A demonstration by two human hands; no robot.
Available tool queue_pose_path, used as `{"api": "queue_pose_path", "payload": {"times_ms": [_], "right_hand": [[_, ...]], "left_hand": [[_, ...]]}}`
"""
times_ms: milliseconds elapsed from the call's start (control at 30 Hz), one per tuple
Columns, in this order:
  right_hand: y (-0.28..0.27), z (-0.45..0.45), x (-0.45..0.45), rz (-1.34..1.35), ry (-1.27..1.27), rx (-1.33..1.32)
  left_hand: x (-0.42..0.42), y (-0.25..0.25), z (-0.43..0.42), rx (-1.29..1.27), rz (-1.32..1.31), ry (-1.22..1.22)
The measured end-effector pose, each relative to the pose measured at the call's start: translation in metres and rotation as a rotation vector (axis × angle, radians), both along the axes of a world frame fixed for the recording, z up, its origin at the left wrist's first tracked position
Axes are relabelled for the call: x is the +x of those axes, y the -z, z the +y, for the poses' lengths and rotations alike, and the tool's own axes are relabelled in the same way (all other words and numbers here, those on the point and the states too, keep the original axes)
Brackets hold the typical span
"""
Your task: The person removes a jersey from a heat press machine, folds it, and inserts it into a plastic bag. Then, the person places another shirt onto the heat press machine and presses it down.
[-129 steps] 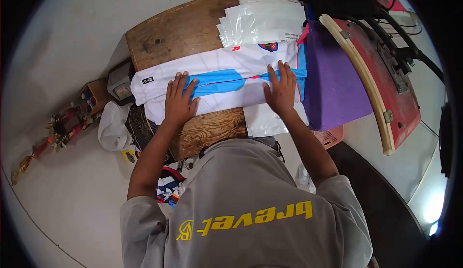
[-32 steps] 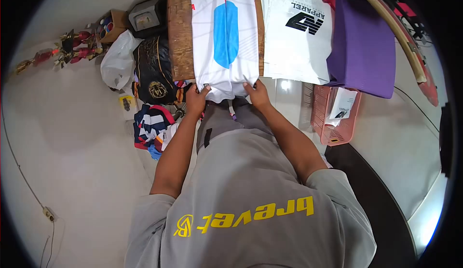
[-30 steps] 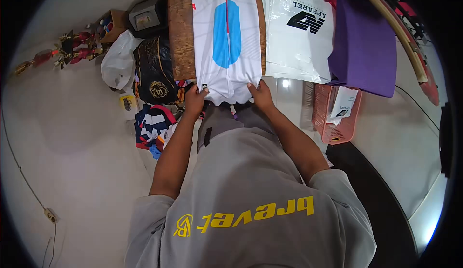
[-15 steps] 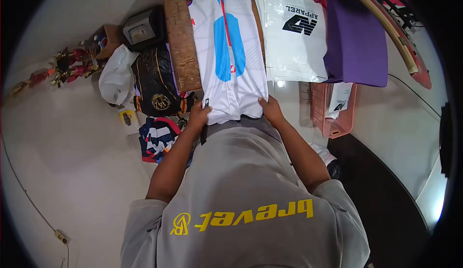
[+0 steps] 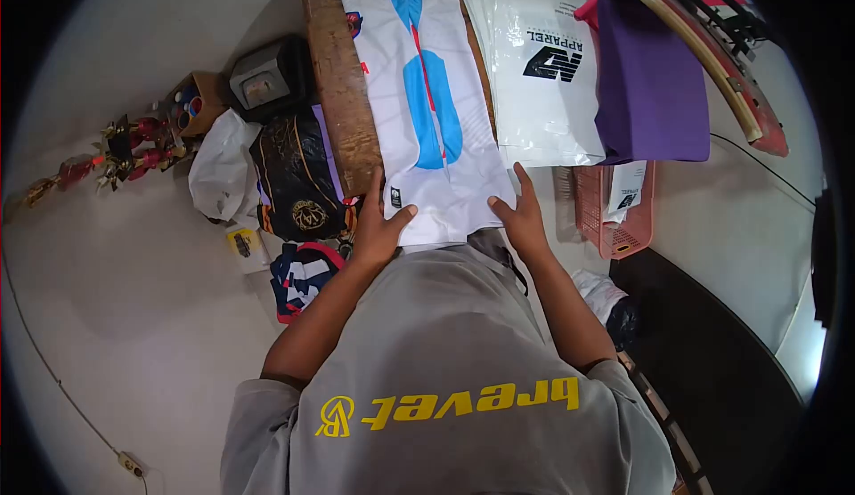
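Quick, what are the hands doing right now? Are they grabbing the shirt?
Left hand: open, thumb on the shirt, fingers pointing along its side.
Right hand: open too, thumb on the shirt's other side.

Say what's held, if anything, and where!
Can't tell: left hand and right hand have thumbs on the near end of the white garment; any grip underneath is hidden.

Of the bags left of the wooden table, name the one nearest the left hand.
The black bag with the round gold emblem; the crumpled white plastic bag lies beyond it, farther from the left hand.
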State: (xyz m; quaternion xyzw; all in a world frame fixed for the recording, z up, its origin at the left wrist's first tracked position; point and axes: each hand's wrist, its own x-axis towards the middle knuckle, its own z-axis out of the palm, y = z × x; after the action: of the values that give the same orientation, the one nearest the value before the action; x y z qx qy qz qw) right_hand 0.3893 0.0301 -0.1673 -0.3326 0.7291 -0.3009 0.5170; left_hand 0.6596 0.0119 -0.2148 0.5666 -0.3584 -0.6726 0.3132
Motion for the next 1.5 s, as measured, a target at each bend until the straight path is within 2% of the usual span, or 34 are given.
{"api": "queue_pose_path", "payload": {"times_ms": [67, 100, 233, 333, 400, 467, 533, 600, 667, 700, 733, 767, 833, 867, 933, 967, 1000, 1100, 1200, 1267, 1333, 1367, 1467, 1500], "right_hand": [[0.016, -0.004, -0.010, -0.154, 0.005, -0.032], [0.010, -0.012, -0.011, 0.049, -0.092, -0.085], [0.006, -0.049, -0.012, -0.185, 0.044, 0.011], [-0.003, -0.091, -0.010, -0.195, 0.023, 0.039], [-0.006, -0.122, -0.006, -0.282, 0.067, 0.041], [0.007, -0.153, -0.008, -0.216, -0.007, -0.032], [0.021, -0.189, -0.010, -0.267, -0.051, -0.074], [0.033, -0.230, -0.008, -0.435, 0.037, 0.014], [0.061, -0.270, -0.010, -0.521, 0.135, 0.059], [0.065, -0.287, -0.012, -0.435, 0.113, 0.075], [0.069, -0.301, -0.015, -0.347, 0.090, 0.087], [0.072, -0.312, -0.020, -0.224, 0.002, 0.094], [0.091, -0.322, -0.030, 0.067, -0.169, -0.057], [0.101, -0.321, -0.034, 0.214, -0.236, -0.150], [0.113, -0.323, -0.041, 0.372, -0.381, -0.223], [0.120, -0.322, -0.041, 0.455, -0.394, -0.227], [0.121, -0.319, -0.039, 0.539, -0.408, -0.232], [0.122, -0.320, -0.033, 0.513, -0.349, -0.268], [0.111, -0.324, -0.029, 0.399, -0.327, -0.245], [0.099, -0.327, -0.027, 0.355, -0.351, -0.336], [0.096, -0.332, -0.027, 0.284, -0.377, -0.385], [0.106, -0.335, -0.028, 0.284, -0.389, -0.426], [0.125, -0.345, -0.033, 0.358, -0.385, -0.342], [0.123, -0.347, -0.035, 0.381, -0.400, -0.370]], "left_hand": [[-0.002, 0.000, -0.009, -0.051, 0.048, 0.028], [-0.005, -0.019, -0.019, 0.043, 0.092, -0.005], [-0.009, -0.032, -0.050, 0.080, 0.153, -0.037], [-0.015, -0.042, -0.083, 0.218, 0.202, -0.097], [-0.015, -0.022, -0.107, 0.278, 0.228, -0.110], [-0.023, -0.013, -0.134, 0.196, 0.221, -0.131], [-0.026, -0.012, -0.171, 0.280, 0.180, -0.139], [-0.026, -0.006, -0.206, 0.305, 0.106, -0.155], [-0.007, 0.041, -0.245, 0.386, 0.227, -0.127], [-0.013, 0.027, -0.258, 0.433, 0.194, -0.235], [-0.021, 0.015, -0.268, 0.442, 0.013, -0.324], [-0.019, 0.020, -0.273, 0.337, -0.109, -0.280], [-0.011, 0.039, -0.276, 0.153, -0.336, -0.225], [-0.016, 0.051, -0.272, 0.056, -0.461, -0.284], [-0.016, 0.063, -0.267, -0.244, -0.747, -0.106], [-0.019, 0.070, -0.264, -0.228, -0.816, -0.084], [-0.034, 0.052, -0.266, -0.212, -0.839, -0.134], [-0.046, 0.048, -0.277, -0.302, -1.003, -0.118], [-0.049, 0.045, -0.286, -0.088, -0.794, -0.224], [-0.042, 0.056, -0.282, -0.136, -0.778, -0.328], [-0.035, 0.057, -0.281, -0.175, -0.869, -0.323], [-0.032, 0.058, -0.282, -0.096, -0.816, -0.306], [-0.032, 0.060, -0.285, -0.263, -0.885, -0.302], [-0.040, 0.044, -0.290, -0.251, -0.915, -0.272]]}}
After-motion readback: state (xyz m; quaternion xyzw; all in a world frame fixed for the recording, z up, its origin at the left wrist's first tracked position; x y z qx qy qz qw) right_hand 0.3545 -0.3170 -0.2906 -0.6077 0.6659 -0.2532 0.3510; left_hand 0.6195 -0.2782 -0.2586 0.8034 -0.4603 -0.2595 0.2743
